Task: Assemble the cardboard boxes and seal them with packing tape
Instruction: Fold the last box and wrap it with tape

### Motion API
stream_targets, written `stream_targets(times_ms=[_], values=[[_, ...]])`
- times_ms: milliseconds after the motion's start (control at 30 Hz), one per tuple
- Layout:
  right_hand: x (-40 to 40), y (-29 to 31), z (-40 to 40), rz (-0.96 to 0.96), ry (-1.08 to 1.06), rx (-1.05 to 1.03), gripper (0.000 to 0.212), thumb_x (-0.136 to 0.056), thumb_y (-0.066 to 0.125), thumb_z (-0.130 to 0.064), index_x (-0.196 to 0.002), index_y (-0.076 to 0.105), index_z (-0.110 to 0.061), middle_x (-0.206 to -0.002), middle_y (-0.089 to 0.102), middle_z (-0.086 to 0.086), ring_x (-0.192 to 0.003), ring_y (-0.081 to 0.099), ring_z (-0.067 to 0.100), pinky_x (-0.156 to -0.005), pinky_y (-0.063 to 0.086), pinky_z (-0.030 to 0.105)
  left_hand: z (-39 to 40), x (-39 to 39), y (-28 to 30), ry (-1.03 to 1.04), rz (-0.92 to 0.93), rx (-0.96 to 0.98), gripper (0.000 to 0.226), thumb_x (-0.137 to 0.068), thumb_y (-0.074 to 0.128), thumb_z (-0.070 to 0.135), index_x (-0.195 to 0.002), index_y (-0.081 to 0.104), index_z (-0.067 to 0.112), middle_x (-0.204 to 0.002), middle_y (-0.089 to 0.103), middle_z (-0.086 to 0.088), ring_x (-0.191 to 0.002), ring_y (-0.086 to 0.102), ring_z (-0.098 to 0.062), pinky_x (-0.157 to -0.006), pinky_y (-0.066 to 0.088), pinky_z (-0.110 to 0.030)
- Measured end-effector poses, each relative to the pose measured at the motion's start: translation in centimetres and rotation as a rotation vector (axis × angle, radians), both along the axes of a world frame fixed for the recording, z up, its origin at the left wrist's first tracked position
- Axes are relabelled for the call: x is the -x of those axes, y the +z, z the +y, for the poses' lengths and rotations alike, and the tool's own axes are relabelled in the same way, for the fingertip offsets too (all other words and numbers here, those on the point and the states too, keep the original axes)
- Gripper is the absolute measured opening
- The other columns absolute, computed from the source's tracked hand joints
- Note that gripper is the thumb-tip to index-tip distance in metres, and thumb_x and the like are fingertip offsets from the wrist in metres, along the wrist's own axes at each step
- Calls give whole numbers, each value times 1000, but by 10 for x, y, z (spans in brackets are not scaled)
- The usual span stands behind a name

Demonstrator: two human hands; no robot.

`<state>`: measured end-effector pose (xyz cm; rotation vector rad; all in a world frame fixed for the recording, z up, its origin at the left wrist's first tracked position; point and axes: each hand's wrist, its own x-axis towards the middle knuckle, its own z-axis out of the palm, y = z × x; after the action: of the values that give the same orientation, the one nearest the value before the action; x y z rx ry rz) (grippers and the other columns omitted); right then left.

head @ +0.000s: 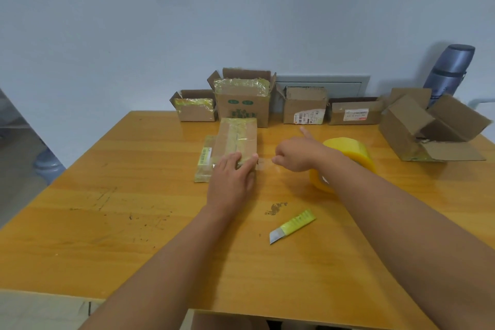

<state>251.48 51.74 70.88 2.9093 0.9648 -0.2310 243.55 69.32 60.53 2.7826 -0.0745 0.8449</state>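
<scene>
Left grip flat on taped box

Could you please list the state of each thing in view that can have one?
Flat box: closed, taped, lying flat.
Left hand: pressing flat on that box's near end.
Right hand: pinching a clear tape strip, index finger extended.
Tape roll: on its side behind the right forearm.
Utility knife: blade out, lying untouched.
Five boxes along the wall: flaps open.
Flask: upright, capped.

Flat taped box, yellow tape roll
</scene>
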Motion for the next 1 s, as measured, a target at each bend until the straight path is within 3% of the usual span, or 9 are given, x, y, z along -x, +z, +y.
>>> stream_targets(times_ms=[100, 200, 333, 400, 533, 667, 767, 867, 1000], values=[[-3, 2, -6, 51, -46, -99, 18, -102, 47, -35, -103, 61, -24, -102, 64, -3, -109, 55, 21, -118, 10, 52, 0, -3, 0, 16, -12, -18, 34, -89, 62, 28, -122, 69, 23, -116, 66, -21, -106, 62, -40, -82, 52, -44], [-3, 4, -10, 74, -55, -160, 10, -100, 52, -36, -100, 59, -29, -102, 61, -6, -104, 52, 19, -102, 29, 46, 1, -6, -2, 22, -17, -51, 31, -91, 63, 27, -122, 68, 25, -115, 66, -20, -103, 63, -40, -80, 52, -42], [-2, 2, -9, 115, -77, -196, 11, -98, 56, -29, -89, 60, -30, -88, 58, -12, -99, 52, 18, -96, 31, 45, 12, -8, 1, -14, 3, -102, 30, -92, 63, 26, -122, 66, 25, -119, 65, -19, -104, 62, -39, -82, 52, -43], [-2, 2, -8, 117, -86, -177, 14, -98, 56, -26, -85, 59, -29, -90, 59, -11, -99, 52, 19, -99, 30, 47, 22, -8, 4, -17, 13, -120, 30, -95, 53, 31, -121, 65, 25, -121, 64, -17, -105, 61, -39, -84, 51, -43], [0, 6, -8, 165, -93, -168, 11, -97, 57, -27, -88, 63, -29, -95, 60, -10, -101, 52, 18, -99, 30, 47, 33, -6, 4, 0, 35, -140, 28, -96, 60, 28, -124, 64, 26, -125, 62, -15, -108, 59, -38, -84, 51, -43], [6, 3, 8, 291, -36, -125, 11, -94, 59, -20, -88, 66, -26, -93, 64, -8, -95, 55, 18, -91, 41, 41, 26, -8, 5, 64, 53, -118, 29, -95, 61, 28, -124, 63, 27, -123, 62, -15, -105, 60, -37, -82, 50, -41], [15, -9, 27, 281, -6, -5, 18, -94, 55, -14, -82, 62, -25, -95, 64, -3, -97, 52, 23, -103, 30, 54, 27, -8, 7, 121, 57, -77, 28, -96, 60, 27, -124, 64, 26, -123, 63, -19, -107, 60, -39, -86, 50, -43], [18, -24, 39, 248, 4, 68, 9, -95, 63, -29, -91, 62, -22, -103, 64, 3, -103, 52, 27, -109, 21, 62, 33, -8, 8, 146, 70, -62, 28, -97, 59, 27, -124, 63, 27, -124, 62, -20, -109, 60, -40, -87, 49, -44], [19, -28, 44, 222, -16, 155, 23, -94, 63, -43, -89, 56, -22, -102, 58, 1, -115, 51, 28, -111, 18, 63, 31, -7, 9, 147, 78, -33, 27, -95, 62, 25, -122, 64, 26, -123, 63, -20, -109, 60, -40, -87, 49, -44]])
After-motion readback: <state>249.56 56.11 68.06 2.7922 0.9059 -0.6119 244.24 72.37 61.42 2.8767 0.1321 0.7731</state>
